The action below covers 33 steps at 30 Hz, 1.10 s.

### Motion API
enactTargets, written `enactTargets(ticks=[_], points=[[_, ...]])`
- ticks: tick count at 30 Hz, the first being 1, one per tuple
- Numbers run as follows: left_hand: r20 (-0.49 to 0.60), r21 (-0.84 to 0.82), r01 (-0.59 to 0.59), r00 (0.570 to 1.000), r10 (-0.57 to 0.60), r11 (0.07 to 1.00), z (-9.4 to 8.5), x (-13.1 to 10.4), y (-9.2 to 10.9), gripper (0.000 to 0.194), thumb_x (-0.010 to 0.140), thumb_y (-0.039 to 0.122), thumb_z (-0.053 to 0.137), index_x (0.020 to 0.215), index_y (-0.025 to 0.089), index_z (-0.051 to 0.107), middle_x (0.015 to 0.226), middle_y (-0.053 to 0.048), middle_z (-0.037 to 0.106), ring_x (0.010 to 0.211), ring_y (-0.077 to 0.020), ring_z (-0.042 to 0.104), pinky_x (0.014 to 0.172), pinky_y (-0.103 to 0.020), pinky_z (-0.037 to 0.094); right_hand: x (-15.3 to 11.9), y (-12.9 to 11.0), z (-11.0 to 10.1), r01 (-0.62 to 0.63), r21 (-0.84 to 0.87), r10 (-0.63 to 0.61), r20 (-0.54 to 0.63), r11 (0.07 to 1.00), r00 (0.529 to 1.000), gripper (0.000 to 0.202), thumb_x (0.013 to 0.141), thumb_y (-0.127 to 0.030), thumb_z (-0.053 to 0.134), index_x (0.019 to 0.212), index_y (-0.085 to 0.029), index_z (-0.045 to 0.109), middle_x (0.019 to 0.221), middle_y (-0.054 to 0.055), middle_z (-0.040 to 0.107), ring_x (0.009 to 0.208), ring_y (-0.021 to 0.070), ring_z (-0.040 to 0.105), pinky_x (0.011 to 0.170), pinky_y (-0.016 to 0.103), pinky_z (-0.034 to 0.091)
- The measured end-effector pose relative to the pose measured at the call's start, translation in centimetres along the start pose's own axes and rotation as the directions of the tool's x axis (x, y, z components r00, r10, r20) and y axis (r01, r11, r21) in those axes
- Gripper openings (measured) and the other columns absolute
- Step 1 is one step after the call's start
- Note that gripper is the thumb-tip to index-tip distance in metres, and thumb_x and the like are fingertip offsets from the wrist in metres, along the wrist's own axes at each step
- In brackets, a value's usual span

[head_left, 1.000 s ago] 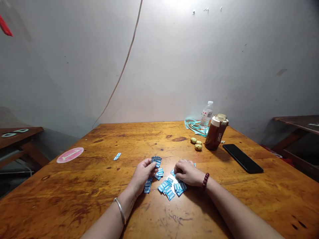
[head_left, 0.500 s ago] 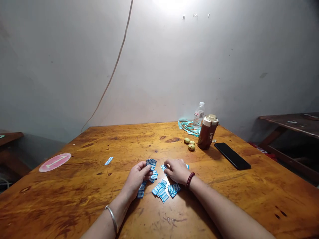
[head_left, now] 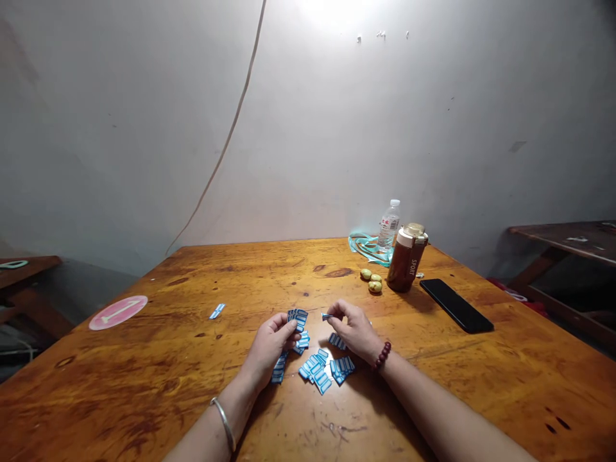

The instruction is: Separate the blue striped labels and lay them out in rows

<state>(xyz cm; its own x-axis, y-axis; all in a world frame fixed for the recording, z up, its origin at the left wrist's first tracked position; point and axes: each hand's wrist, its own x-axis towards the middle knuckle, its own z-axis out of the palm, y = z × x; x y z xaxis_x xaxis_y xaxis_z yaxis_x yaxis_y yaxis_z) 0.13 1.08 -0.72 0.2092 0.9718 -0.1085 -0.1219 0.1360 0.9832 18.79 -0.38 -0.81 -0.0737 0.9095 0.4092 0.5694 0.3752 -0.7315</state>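
Note:
Between thumb and fingers, my left hand [head_left: 272, 340] holds a small fan of blue-and-white cards [head_left: 298, 318]. My right hand [head_left: 355, 330] pinches a small blue-and-white card [head_left: 326, 316], seen nearly edge-on and lifted off the wood. A loose pile of cards [head_left: 316, 370] lies on the table between my wrists, with another overlapping group [head_left: 342, 369] just right of it. More cards [head_left: 279, 368] lie beside my left hand, partly covered by it. Some cards [head_left: 337, 341] show under my right hand. What is printed on them is too small to read.
On the wooden table [head_left: 260, 276], one card piece [head_left: 217, 311] lies apart at left, near a pink round sign [head_left: 118, 312]. At right are several yellow-green egg-shaped items [head_left: 375, 287], a brown bottle [head_left: 404, 263], a clear water bottle [head_left: 389, 226], turquoise ribbon [head_left: 362, 244] and a black phone [head_left: 455, 305].
My right hand has risen from the cards with a card in its pinch. The left hand keeps its fan. The whole view has shifted slightly.

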Motion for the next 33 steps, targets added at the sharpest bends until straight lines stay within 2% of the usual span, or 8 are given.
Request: enactTargets(ticks=[5,9,16,27,29,33], points=[[0.004,-0.073,0.015,1.0,-0.015,0.997,0.9,-0.8,0.2,0.024,0.062,0.035,0.062,0.074,0.014,0.057,0.064,0.0,0.059,0.056,-0.0084,0.055,0.052,-0.018,0.043,-1.3,-2.7,0.4,0.066,0.199,-0.064,-0.016,0.978,0.998,0.021,0.075,-0.018,0.045,0.096,-0.019,0.05,0.063,-0.003,0.051,0.059,0.0098,0.047,0.058,0.021,0.038],[0.065,-0.162,0.038,0.998,-0.028,0.986,1.6,-1.4,-0.1,0.021,0.067,0.032,0.06,0.078,0.015,0.057,0.068,-0.001,0.059,0.058,-0.0066,0.055,0.053,-0.016,0.042,-2.3,-3.8,1.4,0.146,0.178,-0.142,-0.039,0.973,0.989,0.015,0.076,-0.015,0.044,0.085,-0.02,0.055,0.069,0.0,0.055,0.062,0.0107,0.048,0.06,0.022,0.038],[0.098,-0.215,0.115,0.991,-0.096,0.97,2.1,-2.0,-0.3,0.022,0.068,0.031,0.061,0.083,0.015,0.056,0.075,-0.003,0.061,0.063,-0.0073,0.057,0.056,-0.015,0.044,-2.1,-3.2,1.9,0.085,0.08,-0.08,-0.057,0.993,0.995,0.015,0.077,-0.016,0.043,0.084,-0.018,0.056,0.072,0.002,0.057,0.064,0.0122,0.049,0.059,0.023,0.039],[0.122,-0.182,0.08,0.991,-0.059,0.98,2.4,-1.8,-0.4,0.022,0.067,0.029,0.061,0.081,0.012,0.056,0.068,-0.003,0.06,0.057,-0.0068,0.056,0.052,-0.015,0.042,-2.4,-3.5,1.8,0.058,0.142,-0.064,0.038,0.988,0.997,0.016,0.081,-0.02,0.04,0.082,-0.019,0.056,0.068,0.0,0.059,0.06,0.0099,0.051,0.057,0.02,0.039],[0.1,-0.161,0.068,0.994,-0.052,0.985,2.3,-1.7,-0.4,0.023,0.067,0.029,0.061,0.08,0.012,0.057,0.068,-0.004,0.06,0.055,-0.0062,0.055,0.051,-0.015,0.041,-2.3,-3.4,1.6,0.052,0.127,-0.054,0.009,0.991,0.999,0.016,0.081,-0.022,0.04,0.086,-0.019,0.055,0.064,-0.001,0.056,0.056,0.0094,0.05,0.055,0.02,0.038],[0.05,-0.109,0.072,0.996,-0.067,0.991,2.1,-1.7,-0.5,0.023,0.065,0.031,0.062,0.078,0.013,0.057,0.068,-0.004,0.061,0.055,-0.0072,0.056,0.049,-0.015,0.042,-1.9,-2.9,1.2,0.035,0.092,-0.022,-0.129,0.995,0.991,0.022,0.078,-0.023,0.044,0.098,-0.018,0.051,0.062,-0.002,0.051,0.053,0.0094,0.046,0.052,0.02,0.037]])
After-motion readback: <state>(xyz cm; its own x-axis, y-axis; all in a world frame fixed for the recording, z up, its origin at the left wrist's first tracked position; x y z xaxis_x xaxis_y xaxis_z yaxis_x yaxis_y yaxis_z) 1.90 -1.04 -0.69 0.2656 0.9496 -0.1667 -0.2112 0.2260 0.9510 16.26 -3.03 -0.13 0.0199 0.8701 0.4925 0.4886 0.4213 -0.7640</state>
